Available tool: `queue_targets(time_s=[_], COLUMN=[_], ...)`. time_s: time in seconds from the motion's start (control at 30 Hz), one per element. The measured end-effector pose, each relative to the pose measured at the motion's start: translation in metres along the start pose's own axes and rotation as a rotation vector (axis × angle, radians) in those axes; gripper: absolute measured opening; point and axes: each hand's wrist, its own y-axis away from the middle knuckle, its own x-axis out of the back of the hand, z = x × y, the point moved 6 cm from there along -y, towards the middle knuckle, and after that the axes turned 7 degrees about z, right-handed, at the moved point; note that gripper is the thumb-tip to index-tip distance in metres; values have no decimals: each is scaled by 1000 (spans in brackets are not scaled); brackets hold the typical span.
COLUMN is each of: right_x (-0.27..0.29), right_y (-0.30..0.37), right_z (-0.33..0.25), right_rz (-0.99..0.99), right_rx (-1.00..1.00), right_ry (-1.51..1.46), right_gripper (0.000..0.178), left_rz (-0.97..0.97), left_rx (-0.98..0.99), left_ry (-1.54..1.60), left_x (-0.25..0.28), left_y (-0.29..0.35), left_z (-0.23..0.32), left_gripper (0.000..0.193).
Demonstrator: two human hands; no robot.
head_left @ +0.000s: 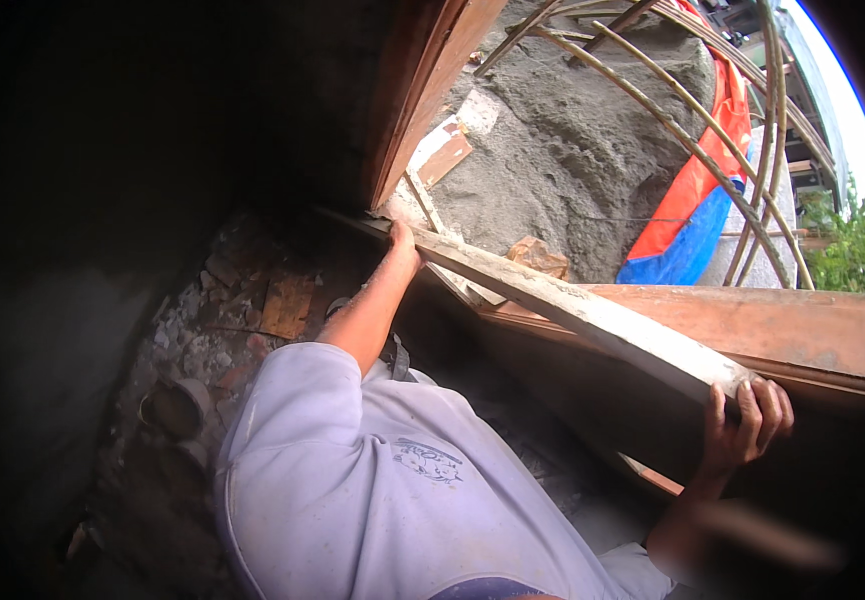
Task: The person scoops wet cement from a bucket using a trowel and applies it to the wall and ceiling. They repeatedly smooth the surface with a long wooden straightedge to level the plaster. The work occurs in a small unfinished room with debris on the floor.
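A long, pale wooden beam [573,305] slants across the opening of a reddish-brown wooden frame, its right end lower and closer to me. My left hand [405,245] is closed on it near its far left end, by the frame's corner. At the other end, my right hand [750,415] curls its fingers over the top edge, with the thumb against the near face. The part of the beam left of my left hand fades into shadow.
The frame's upright [428,110] and sill [753,320] border the beam. Beyond lie a grey sand heap [593,130], an orange-and-blue tarp [693,215] and crossing poles [688,140]. Rubble and a round container [181,408] are on the dark floor at left.
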Motion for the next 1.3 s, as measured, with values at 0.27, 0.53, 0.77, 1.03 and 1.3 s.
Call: queue_targets(time_s=[0.27, 0.53, 0.77, 1.03, 1.3], right_x=[-10, -2, 15, 40, 59], right_y=[12, 27, 47, 98, 175], right_z=[-6, 1, 24, 58, 96], right_rz=[34, 110, 178, 208, 290], right_rx=[-50, -107, -206, -380, -429], right_ry=[-61, -39, 1, 97, 94], right_gripper=[27, 26, 26, 21, 17], left_rz=[15, 5, -24, -155, -193], left_rx=[-108, -231, -349, -434, -563], left_ry=[-25, 20, -13, -14, -20], left_x=[-8, -39, -51, -79, -92], left_y=[-7, 49, 57, 116, 147], left_z=[68, 110, 140, 124, 109], left_gripper=[55, 59, 61, 56, 57])
